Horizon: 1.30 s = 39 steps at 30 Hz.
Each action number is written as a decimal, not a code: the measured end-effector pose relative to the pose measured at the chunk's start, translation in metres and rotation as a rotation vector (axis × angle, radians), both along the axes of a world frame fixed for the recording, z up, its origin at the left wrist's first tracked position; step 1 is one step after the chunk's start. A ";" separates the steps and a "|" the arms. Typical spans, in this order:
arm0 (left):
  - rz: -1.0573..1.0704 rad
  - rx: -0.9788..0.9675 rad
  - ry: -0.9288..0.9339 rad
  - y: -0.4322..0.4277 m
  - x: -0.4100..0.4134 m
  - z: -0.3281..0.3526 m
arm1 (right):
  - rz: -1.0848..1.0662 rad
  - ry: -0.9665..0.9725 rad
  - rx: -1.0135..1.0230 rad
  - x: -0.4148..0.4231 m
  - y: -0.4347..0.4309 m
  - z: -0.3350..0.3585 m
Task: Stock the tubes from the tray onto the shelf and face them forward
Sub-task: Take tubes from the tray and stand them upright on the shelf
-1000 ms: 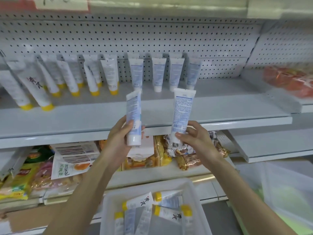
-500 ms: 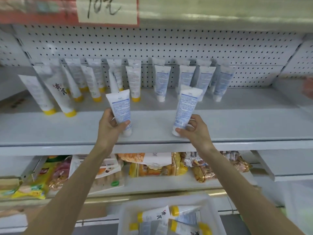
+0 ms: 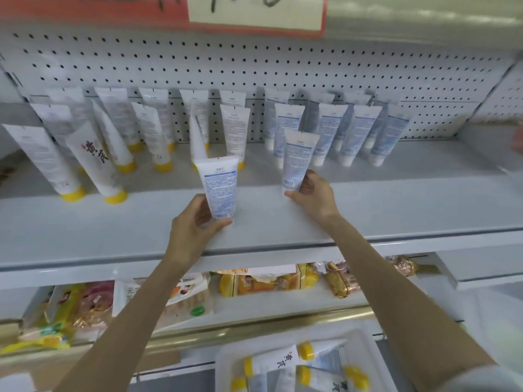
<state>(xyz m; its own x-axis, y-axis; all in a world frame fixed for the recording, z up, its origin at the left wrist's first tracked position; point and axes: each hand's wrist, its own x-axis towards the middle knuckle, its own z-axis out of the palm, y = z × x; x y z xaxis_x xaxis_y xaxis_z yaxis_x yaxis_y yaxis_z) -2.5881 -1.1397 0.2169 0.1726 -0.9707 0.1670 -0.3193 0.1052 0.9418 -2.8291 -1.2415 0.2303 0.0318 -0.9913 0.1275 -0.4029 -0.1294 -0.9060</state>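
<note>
My left hand [image 3: 195,224] grips the lower end of a white tube with blue print [image 3: 220,188], held cap-down over the front part of the white shelf [image 3: 396,210]. My right hand [image 3: 311,193] holds a second blue-print tube [image 3: 297,159] at its base, standing it on the shelf further back. Behind them, rows of blue-print tubes [image 3: 359,134] lean against the pegboard, with yellow-capped tubes [image 3: 93,162] to the left. The clear tray [image 3: 226,360] at the bottom holds several yellow-capped tubes [image 3: 277,363].
A pegboard back wall [image 3: 254,63] rises behind the shelf, with a red and white price sign [image 3: 254,9] above. The lower shelf [image 3: 283,304] carries bagged snacks [image 3: 268,281]. Another shelf section joins at the right [image 3: 492,154].
Both hands have gone from in front of the shelf edge up onto the shelf, carrying the two tubes further in. My right tube now stands deeper than the left one.
</note>
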 end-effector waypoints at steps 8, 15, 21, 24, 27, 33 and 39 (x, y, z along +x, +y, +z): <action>0.020 0.002 -0.060 -0.002 0.001 -0.005 | -0.011 0.060 -0.058 0.004 -0.023 -0.012; 0.019 0.014 -0.070 -0.002 0.000 -0.003 | 0.002 0.053 -0.041 0.002 -0.026 -0.017; 0.009 0.004 -0.078 -0.002 0.000 -0.003 | 0.009 0.056 -0.035 0.001 -0.029 -0.020; 0.003 0.006 -0.077 -0.001 0.001 -0.003 | -0.002 0.060 -0.016 0.000 -0.028 -0.020; 0.007 0.022 -0.068 -0.003 0.001 -0.003 | -0.037 -0.033 0.017 -0.005 -0.021 -0.018; 0.011 0.036 -0.022 -0.001 0.001 -0.001 | -0.136 -0.390 -0.022 -0.004 0.047 0.001; 0.008 0.030 -0.063 -0.001 0.002 -0.005 | 0.275 -0.247 0.010 0.063 0.078 0.018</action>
<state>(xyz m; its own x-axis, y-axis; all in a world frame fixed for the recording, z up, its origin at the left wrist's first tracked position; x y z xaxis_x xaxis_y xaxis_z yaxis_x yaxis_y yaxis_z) -2.5865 -1.1405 0.2124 0.1703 -0.9741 0.1489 -0.3786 0.0748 0.9225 -2.7661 -1.1631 0.2487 0.2663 -0.9514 0.1546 -0.1236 -0.1927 -0.9734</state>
